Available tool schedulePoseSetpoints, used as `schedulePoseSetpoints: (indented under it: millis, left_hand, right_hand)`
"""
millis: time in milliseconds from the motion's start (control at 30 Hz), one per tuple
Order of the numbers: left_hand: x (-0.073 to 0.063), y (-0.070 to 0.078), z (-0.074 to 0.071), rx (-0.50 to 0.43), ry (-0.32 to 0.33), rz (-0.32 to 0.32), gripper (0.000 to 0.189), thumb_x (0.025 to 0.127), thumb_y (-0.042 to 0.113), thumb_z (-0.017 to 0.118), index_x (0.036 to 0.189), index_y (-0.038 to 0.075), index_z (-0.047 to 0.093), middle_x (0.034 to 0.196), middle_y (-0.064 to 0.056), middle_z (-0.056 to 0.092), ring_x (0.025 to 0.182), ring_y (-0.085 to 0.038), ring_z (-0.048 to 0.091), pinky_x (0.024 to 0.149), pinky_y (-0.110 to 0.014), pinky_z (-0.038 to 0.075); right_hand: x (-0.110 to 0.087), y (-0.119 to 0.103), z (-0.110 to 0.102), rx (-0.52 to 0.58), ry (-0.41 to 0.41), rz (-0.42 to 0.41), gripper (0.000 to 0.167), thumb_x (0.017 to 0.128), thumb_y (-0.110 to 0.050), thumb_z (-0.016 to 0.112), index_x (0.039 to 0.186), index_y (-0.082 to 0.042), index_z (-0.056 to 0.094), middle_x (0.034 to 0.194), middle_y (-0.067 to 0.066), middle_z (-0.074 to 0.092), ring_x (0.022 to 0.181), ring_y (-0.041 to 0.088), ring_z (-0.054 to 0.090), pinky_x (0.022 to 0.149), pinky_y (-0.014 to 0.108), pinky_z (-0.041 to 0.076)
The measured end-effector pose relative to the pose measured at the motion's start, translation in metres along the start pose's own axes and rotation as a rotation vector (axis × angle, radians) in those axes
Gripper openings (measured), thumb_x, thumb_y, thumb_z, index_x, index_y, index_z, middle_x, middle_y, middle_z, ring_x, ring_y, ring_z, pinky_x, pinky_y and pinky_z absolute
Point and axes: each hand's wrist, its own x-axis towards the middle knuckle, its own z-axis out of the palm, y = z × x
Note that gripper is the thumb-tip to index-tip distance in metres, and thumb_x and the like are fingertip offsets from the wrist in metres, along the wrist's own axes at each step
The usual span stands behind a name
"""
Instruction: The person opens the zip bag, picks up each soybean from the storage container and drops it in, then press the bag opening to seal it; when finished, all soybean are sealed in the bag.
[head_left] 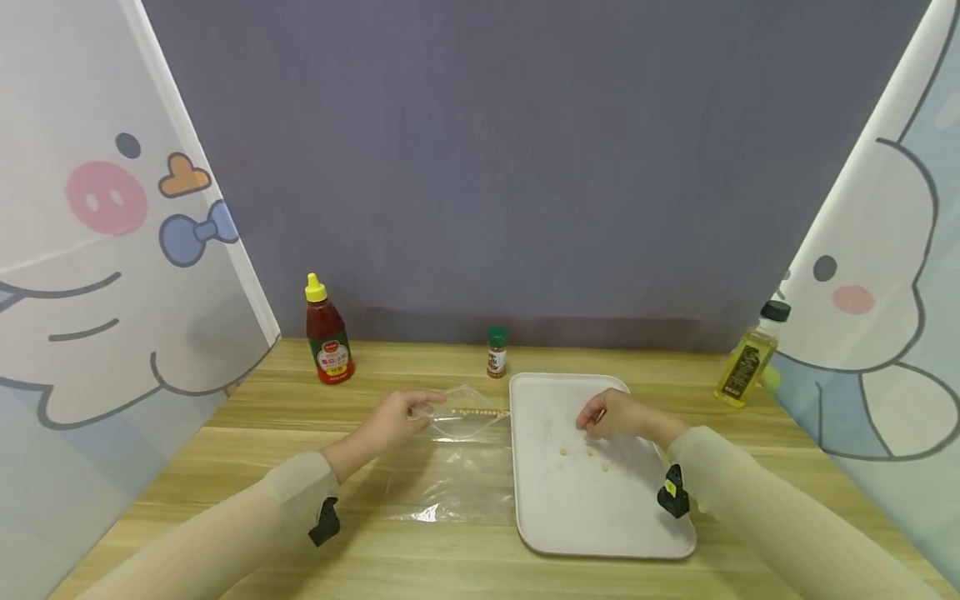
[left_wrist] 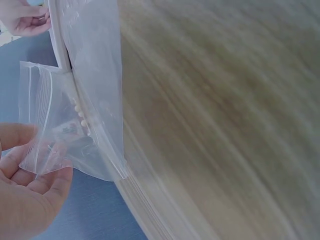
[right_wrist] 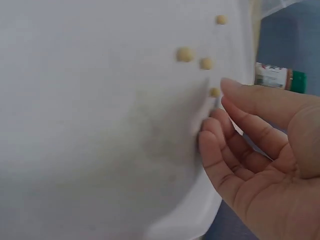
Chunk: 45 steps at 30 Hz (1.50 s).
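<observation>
My left hand pinches the edge of a clear zip-top bag, whose mouth gapes toward the tray. Inside the bag lies a row of small pale-yellow beans, which look like soybeans. Over the white tray, my right hand hovers with fingers loosely bent. Several loose beans rest on the tray. One bean is close to the right thumb and index fingertips; I see nothing between them.
A red sauce bottle with a yellow cap stands at the back left. Behind the bag and tray is a green-capped spice jar. An oil bottle stands at the back right of the wooden table, below the grey partition.
</observation>
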Motion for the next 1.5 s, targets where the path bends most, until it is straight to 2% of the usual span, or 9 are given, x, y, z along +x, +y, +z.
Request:
schedulePoseSetpoints:
  millis: [167,367,700,1000,1300,1500]
  left_hand:
    - [-0.001,0.002,0.001,0.000,-0.003,-0.012,0.036,0.085,-0.002,0.066,0.121,0.003,0.066,0.122,-0.013,0.067,0.105,-0.030,0.063,0.086,-0.042,0.055]
    - [-0.002,0.004,0.001,0.003,0.001,-0.006,0.036,0.086,-0.001,0.066,0.121,0.004,0.066,0.121,-0.013,0.068,0.107,-0.032,0.063,0.088,-0.044,0.054]
    - [-0.001,0.003,0.001,-0.016,-0.001,-0.006,0.035,0.086,-0.002,0.065,0.121,0.002,0.065,0.121,-0.014,0.068,0.107,-0.032,0.063,0.089,-0.044,0.054]
    - [-0.001,0.002,0.002,-0.019,0.001,-0.003,0.036,0.085,-0.003,0.065,0.121,0.002,0.065,0.124,-0.014,0.066,0.106,-0.032,0.064,0.087,-0.043,0.055]
    - [-0.002,0.002,0.003,-0.028,-0.004,-0.011,0.036,0.086,-0.002,0.065,0.121,0.002,0.065,0.122,-0.015,0.067,0.107,-0.032,0.064,0.088,-0.044,0.054]
    - [-0.002,0.003,0.004,-0.001,0.008,-0.006,0.038,0.085,-0.003,0.066,0.122,0.004,0.066,0.127,-0.014,0.064,0.114,-0.034,0.061,0.092,-0.046,0.053]
  right_hand:
    - [0.000,0.006,0.004,0.012,0.004,0.001,0.018,0.077,-0.001,0.076,0.092,0.006,0.069,0.075,0.002,0.063,0.067,0.010,0.052,0.060,0.024,0.046]
    - [0.003,0.010,0.006,-0.005,-0.002,0.002,0.015,0.077,-0.002,0.077,0.089,0.002,0.069,0.072,0.001,0.061,0.065,0.010,0.050,0.059,0.023,0.044]
    - [0.005,0.012,0.008,-0.053,0.016,-0.050,0.007,0.077,0.002,0.075,0.082,0.001,0.070,0.070,0.002,0.064,0.064,0.010,0.051,0.057,0.023,0.045]
    - [0.004,0.013,0.008,-0.082,0.057,-0.053,0.007,0.076,0.003,0.075,0.081,0.002,0.071,0.071,0.002,0.067,0.064,0.009,0.053,0.058,0.023,0.049]
    - [0.004,0.012,0.009,-0.086,0.061,-0.062,0.003,0.083,-0.002,0.072,0.081,0.001,0.071,0.067,0.001,0.064,0.059,0.010,0.052,0.055,0.024,0.046]
    - [0.013,0.000,0.007,-0.014,0.102,-0.060,0.006,0.087,-0.002,0.066,0.088,0.003,0.069,0.071,0.007,0.066,0.063,0.013,0.056,0.058,0.029,0.050]
